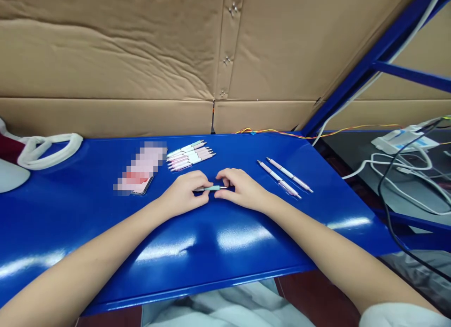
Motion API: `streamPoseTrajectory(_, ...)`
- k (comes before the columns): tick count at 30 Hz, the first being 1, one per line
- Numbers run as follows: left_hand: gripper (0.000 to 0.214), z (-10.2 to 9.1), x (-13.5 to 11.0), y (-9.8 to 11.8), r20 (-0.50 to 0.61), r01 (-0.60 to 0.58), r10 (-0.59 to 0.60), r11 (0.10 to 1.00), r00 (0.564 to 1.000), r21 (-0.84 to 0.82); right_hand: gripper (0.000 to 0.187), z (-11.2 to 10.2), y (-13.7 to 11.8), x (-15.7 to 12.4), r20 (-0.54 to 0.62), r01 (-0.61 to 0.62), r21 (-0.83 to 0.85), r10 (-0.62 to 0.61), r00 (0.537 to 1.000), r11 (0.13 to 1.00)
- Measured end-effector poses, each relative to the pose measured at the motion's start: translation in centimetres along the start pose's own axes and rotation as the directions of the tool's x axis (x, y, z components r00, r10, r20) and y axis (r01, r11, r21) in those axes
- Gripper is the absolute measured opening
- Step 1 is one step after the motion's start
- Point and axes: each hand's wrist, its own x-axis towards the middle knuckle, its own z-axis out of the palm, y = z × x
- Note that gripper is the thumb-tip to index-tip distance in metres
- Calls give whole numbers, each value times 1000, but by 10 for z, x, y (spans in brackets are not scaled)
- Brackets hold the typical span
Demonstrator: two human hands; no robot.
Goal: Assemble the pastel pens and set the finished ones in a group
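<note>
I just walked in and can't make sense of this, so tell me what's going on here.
A person is working at a blue table with both bare hands. Their left hand and right hand meet at the middle, holding a short, pale green pen piece between them. Beyond the hands lies a row of white and pink pens. Two more pens lie to the right, and a phone, its surface blurred, lies to the left.
</note>
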Motion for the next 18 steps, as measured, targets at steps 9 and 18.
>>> streamPoseTrajectory(9, 15, -3, 0, -1, -30, 14, -14, 1000, 999, 7, 23, -1, 4, -1, 7, 149, -70, -149, 989, 986)
streamPoseTrajectory(18, 15, -1, 0, -3, -17, 4, -4, 1000, 1000, 16, 26, -4, 1, -1, 51, 158, -181, -152, 987, 971)
